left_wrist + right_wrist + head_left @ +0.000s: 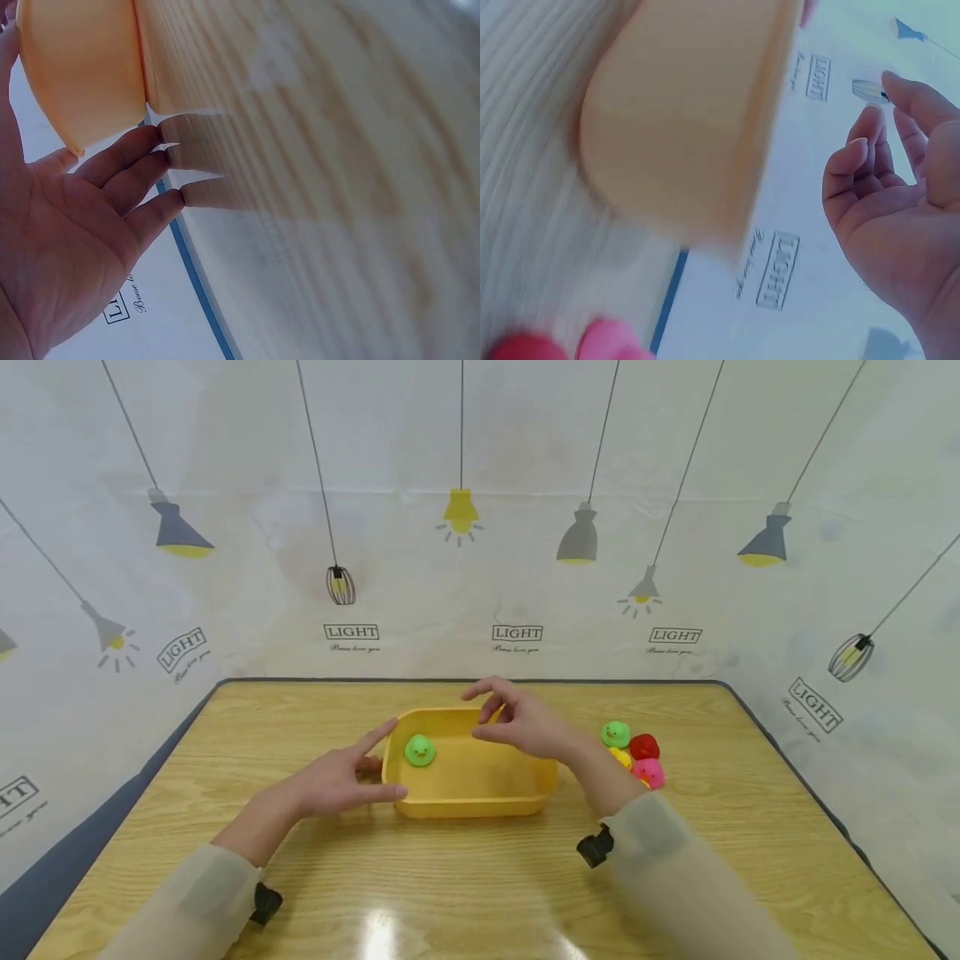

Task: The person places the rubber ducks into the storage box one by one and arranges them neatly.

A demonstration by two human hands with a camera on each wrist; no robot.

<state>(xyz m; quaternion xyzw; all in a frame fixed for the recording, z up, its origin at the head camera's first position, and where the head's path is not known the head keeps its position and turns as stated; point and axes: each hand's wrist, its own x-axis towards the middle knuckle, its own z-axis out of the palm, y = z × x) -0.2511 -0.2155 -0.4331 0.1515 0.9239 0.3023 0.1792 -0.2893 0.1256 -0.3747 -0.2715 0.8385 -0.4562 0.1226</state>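
Note:
A yellow plastic tub [472,807] sits on the wooden table. Inside it, near the left end, is a green toy duck [420,750]. My left hand [341,781] spans that end, its index finger by the far corner of the rim and its thumb by the near one. In the left wrist view its other fingers [142,176] extend beside the tub, tips at the tabletop. Over the tub's right half hovers my right hand [521,720], fingers loosely bent with nothing between them. The right wrist view shows this hand above the rim.
To the right of the tub, several toy ducks lie bunched together: a green duck [616,734], a red duck [644,747], a pink duck [648,772] and a yellow one [619,757], partly hidden by my right forearm. A lamp-patterned cloth [420,585] surrounds the table [300,718].

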